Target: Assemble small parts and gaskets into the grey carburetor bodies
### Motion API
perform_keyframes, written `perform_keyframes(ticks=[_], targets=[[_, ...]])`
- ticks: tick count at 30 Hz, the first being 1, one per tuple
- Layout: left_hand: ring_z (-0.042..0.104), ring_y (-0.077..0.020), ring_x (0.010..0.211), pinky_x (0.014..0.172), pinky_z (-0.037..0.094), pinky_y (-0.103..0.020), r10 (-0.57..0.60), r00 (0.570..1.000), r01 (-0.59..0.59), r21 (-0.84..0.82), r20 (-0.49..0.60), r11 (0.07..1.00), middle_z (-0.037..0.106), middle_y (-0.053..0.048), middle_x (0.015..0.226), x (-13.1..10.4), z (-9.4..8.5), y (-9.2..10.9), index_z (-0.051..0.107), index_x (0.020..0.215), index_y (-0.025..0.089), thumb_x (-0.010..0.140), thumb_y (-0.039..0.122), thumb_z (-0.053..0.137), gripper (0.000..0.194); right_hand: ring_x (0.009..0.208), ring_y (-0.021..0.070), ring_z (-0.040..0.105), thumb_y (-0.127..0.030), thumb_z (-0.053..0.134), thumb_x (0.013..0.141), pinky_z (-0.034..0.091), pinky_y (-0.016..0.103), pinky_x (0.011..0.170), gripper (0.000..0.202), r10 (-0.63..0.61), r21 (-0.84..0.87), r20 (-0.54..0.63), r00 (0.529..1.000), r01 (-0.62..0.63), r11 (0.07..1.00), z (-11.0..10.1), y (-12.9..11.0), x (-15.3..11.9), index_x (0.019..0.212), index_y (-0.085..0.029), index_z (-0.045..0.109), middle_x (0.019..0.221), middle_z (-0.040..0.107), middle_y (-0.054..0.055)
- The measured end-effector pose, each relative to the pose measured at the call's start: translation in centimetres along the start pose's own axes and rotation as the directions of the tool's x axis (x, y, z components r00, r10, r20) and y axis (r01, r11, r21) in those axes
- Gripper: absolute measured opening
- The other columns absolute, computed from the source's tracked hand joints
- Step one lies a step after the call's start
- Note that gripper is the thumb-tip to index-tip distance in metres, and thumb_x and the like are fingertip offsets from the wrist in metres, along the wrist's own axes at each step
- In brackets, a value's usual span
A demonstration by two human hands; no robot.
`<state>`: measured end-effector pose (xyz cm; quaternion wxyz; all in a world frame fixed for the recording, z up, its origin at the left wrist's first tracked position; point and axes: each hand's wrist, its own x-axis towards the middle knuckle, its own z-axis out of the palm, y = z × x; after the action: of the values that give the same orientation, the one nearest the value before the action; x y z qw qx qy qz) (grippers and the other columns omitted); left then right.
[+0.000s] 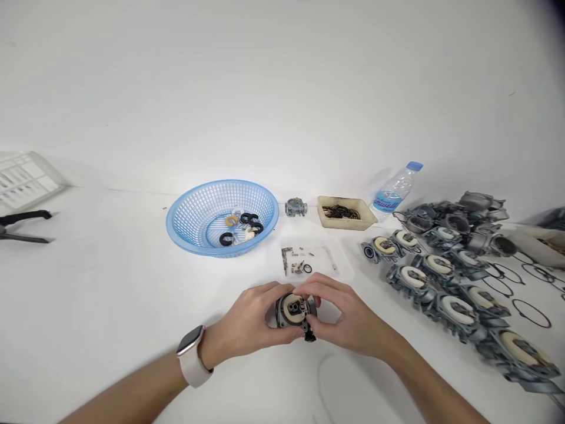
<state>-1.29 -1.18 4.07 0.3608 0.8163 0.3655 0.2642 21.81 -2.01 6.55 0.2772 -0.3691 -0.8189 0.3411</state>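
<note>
A grey metal carburetor (282, 321) with a cream C-shaped float (290, 311) in its open face is held low in the middle of the view. My left hand (253, 318), with a watch on the wrist, is closed round its left side, thumb along the near edge. At its right side, the thumb and fingers of my right hand (342, 315) pinch at the metal part beside the float. Whether a separate small piece sits between those fingertips I cannot make out. Just beyond my hands lies a clear tray (342, 268) with small metal parts and a black ring.
A blue basket (176, 227) holds black, white and yellow C-shaped floats. Behind stand a small carburetor (295, 206), a cream box (348, 224) of rubber rings and a water bottle (388, 197). Several carburetors (457, 312) crowd the right; pliers (26, 218) lie far left.
</note>
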Motion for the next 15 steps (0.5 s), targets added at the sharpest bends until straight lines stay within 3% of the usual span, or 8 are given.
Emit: perform_keyframes(ticks=[15], targets=[[0.065,-0.0189,0.083,0.075,0.050,-0.028,-0.004,1.000,0.005,-0.013,0.023,1.000,0.069,0.001,0.099,0.00,-0.06,-0.17,0.064,0.122,0.029,0.082,0.033,0.079,0.043,0.086,0.0160,0.056,-0.001,0.059,0.082,0.053,0.033,0.084,0.052,-0.026,0.005,-0.003,1.000,0.026,1.000,0.18,0.24,-0.15,0.125,-0.030,0.062,0.105,0.060,0.002]])
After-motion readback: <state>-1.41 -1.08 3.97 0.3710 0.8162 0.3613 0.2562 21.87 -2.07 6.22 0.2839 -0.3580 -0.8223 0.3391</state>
